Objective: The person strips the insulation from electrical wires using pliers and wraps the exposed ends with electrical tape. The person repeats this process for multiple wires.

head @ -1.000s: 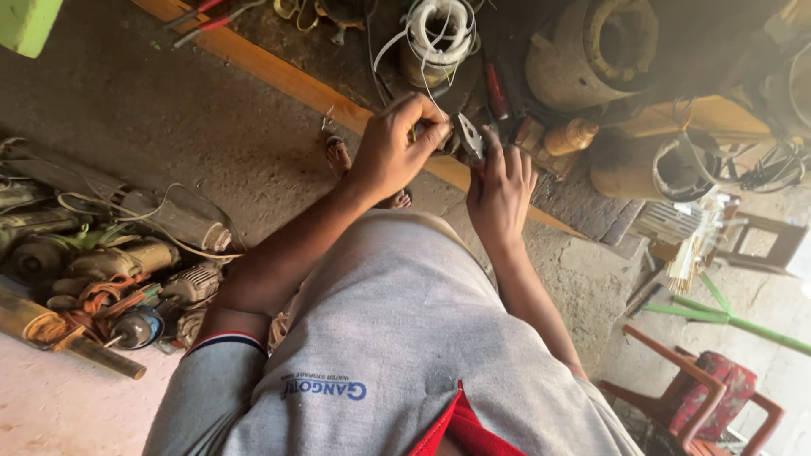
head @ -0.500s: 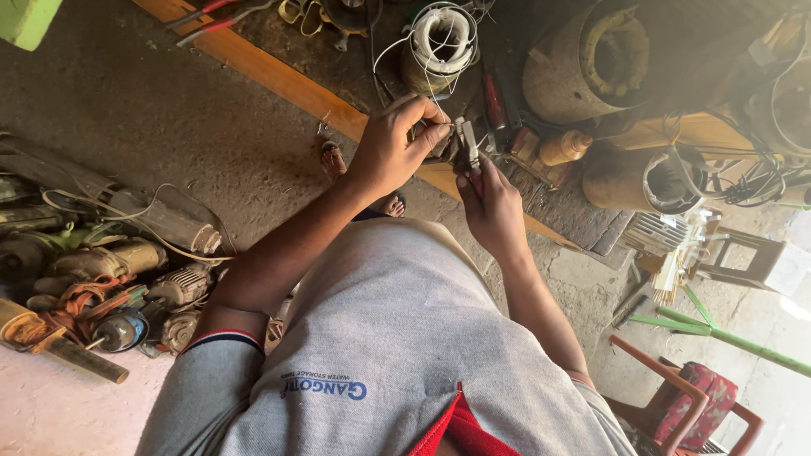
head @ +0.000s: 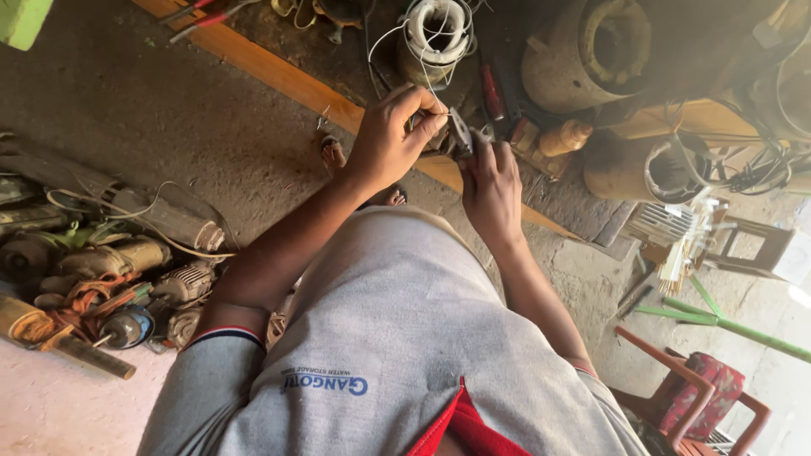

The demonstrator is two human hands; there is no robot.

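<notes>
A thin white wire (head: 397, 38) runs from a spool of white wire (head: 435, 38) down to the left hand (head: 390, 139). The fingers (head: 427, 114) of that hand are pressed together, pinching the wire's end. Just beside it, the right hand (head: 492, 187) is closed around a small pair of pliers (head: 460, 133), with the metal tip poking up toward the left hand's fingertips. Both hands are held up in front of a grey shirt (head: 397, 338).

Below the hands is a rough, dusty concrete floor (head: 127, 110) with a long orange wooden plank (head: 279, 76) lying across it. Past the plank sit old motor shells (head: 591, 51) and a screwdriver with a red handle (head: 492, 91). On the left lies a heap of old power tools and small motors (head: 110, 270). On the right stands a red chair (head: 701, 393) near green sticks (head: 735, 325).

Since a moment ago, the hands have stayed close together and the spool is now right above the left hand.
</notes>
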